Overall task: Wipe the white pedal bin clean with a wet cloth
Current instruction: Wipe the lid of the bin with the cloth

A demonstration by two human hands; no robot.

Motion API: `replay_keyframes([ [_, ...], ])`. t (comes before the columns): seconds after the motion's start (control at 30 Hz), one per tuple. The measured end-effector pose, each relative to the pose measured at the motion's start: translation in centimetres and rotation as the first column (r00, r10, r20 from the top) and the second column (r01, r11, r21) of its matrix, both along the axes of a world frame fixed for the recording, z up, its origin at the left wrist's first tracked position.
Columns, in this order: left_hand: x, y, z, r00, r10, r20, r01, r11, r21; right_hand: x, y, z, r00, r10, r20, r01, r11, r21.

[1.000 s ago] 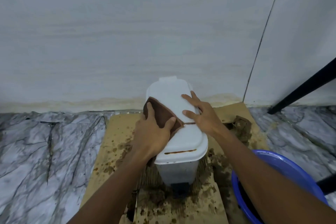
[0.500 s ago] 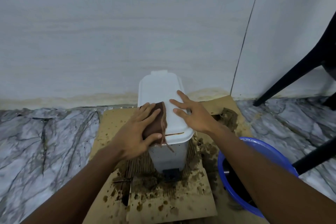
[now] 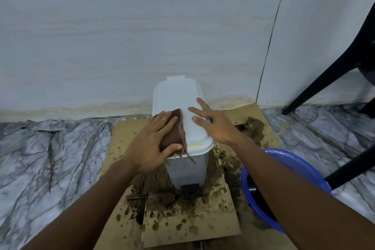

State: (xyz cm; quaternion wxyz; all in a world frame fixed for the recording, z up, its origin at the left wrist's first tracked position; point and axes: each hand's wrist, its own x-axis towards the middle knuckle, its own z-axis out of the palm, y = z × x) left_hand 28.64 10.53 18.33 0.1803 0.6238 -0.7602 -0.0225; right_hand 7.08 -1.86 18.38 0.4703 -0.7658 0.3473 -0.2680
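left hand (image 3: 151, 144) presses frayed cloth (image 3: 174, 130) — smooth white bin (image 3: 178, 97).

White bin (image 3: 178, 99) upright — shut, brown cloth (image 3: 172, 131) atop

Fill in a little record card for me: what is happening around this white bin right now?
Bin: white plastic pedal bin, upright on stained brown cardboard sheet, lid closed
Cloth: dark brown cloth on the lid's left side, a strand hanging over the front edge
Left hand: flat on the cloth, pressing it to the lid
Right hand: fingers spread on the bare lid
Pedal: small black pedal at the front base
Nearby: round blue plastic basin at right; black chair legs beyond
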Motion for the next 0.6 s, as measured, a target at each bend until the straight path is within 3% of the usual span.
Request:
replay_keyframes([
  [0.2, -4.2, -1.7, 0.6, 0.975, 0.108, 0.194, -0.107, 0.994, -0.014, -0.1, -0.1, -0.2, 1.000, -0.022, 0.004, 0.022, 0.999, -0.035],
  [0.33, -6.1, -2.7, 0.8, 0.969, 0.101, 0.227, -0.106, 0.994, 0.007, -0.4, -0.4, -0.2, 1.000, -0.001, 0.006, 0.001, 0.999, -0.040],
  [0.47, -2.3, -1.0, 0.2, 0.989, 0.035, 0.146, -0.029, 0.999, -0.046, -0.1, 0.0, -0.1, 1.000, -0.001, 0.020, 0.001, 1.000, -0.014],
  [0.6, 0.2, 0.2, -0.1, 0.997, 0.077, 0.020, -0.077, 0.997, -0.007, 0.0, 0.2, -0.1, 0.999, -0.008, 0.045, 0.007, 1.000, 0.019],
])
